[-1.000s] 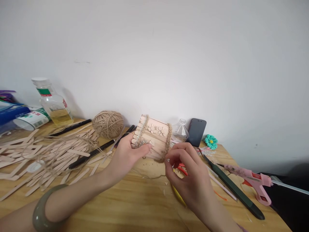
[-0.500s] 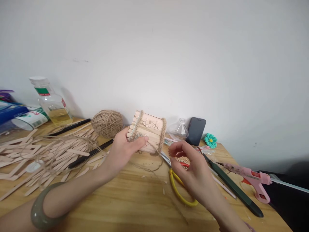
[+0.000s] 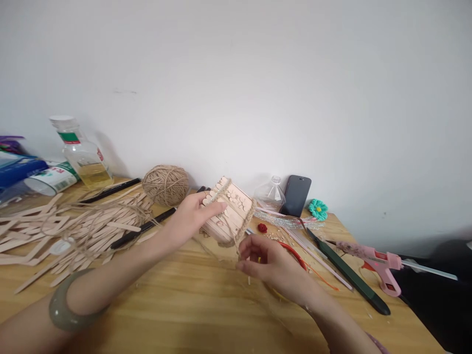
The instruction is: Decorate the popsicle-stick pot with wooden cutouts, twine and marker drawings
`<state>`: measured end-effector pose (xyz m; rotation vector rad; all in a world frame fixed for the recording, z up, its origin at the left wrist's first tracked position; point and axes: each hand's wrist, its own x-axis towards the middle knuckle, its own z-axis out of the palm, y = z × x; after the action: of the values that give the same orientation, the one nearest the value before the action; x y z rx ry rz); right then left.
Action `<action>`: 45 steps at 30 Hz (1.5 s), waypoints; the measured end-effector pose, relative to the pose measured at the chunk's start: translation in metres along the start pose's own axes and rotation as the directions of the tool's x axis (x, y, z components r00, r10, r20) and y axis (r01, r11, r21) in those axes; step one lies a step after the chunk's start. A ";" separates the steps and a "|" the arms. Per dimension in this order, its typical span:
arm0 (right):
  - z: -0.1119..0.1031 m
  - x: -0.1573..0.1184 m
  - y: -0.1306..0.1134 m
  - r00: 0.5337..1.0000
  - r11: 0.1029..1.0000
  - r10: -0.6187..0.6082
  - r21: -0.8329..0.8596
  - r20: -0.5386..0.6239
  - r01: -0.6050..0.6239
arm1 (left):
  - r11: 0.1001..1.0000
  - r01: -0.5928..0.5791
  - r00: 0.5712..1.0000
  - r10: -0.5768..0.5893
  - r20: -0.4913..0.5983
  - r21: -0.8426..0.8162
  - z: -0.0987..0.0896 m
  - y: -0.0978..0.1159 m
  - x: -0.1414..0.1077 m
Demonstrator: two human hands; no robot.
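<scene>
- Left hand (image 3: pixel 193 219) is clamped on the wooden box (image 3: pixel 221 227), thumb across its front, seemingly to steady it.
- Right hand (image 3: pixel 271 265) is apart from the left, fingers curled beside the loose twine (image 3: pixel 237 242) at the box's lower corner; whether they pinch it, I cannot tell.
- Between the hands, the box is tilted, its twine-edged end towards the right hand, which probably makes that edge easier to reach.
- Scissors (image 3: pixel 297 255) lie partly hidden behind the right hand, likely for quick reach.
- Beyond the left hand, a ball of twine (image 3: pixel 165 184) and scattered sticks (image 3: pixel 106 236) leave the worktop (image 3: pixel 206 305) nearer the person free for handling.
- Well right of the right hand, the glue gun (image 3: pixel 381 265) lies sideways.
</scene>
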<state>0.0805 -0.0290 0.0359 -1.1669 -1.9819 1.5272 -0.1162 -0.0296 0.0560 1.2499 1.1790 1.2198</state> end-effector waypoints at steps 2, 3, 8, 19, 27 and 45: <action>0.001 -0.006 0.003 0.998 0.995 0.040 -0.089 0.045 -0.035 | 0.999 0.029 0.999 -0.029 0.020 0.026 -0.003 -0.002 0.001; 0.002 -0.010 0.004 0.996 0.990 0.051 -0.134 0.068 -0.041 | 0.998 0.044 0.999 -0.045 0.030 0.041 -0.004 -0.003 0.001; 0.004 -0.024 0.006 0.997 0.950 0.049 -0.311 0.052 -0.030 | 0.984 0.105 0.991 -0.115 0.062 0.145 -0.004 -0.003 0.000; 0.000 -0.041 0.016 0.999 0.958 0.034 -0.286 -0.013 -0.036 | 0.971 0.071 0.987 -0.102 0.127 0.230 -0.007 -0.006 -0.004; -0.015 -0.055 0.018 0.971 0.868 -0.087 -0.496 -0.223 -0.036 | 0.972 0.071 0.988 -0.100 0.121 0.223 -0.006 -0.002 -0.008; -0.084 -0.134 0.075 0.582 0.310 -0.032 -0.561 -0.813 -0.767 | 0.991 0.095 0.995 -0.092 -0.031 0.097 -0.004 -0.021 -0.004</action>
<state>0.2470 -0.0787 0.0195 -2.3962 -1.8746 -0.2812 -0.1206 -0.0326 0.0349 1.2394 1.3163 1.1243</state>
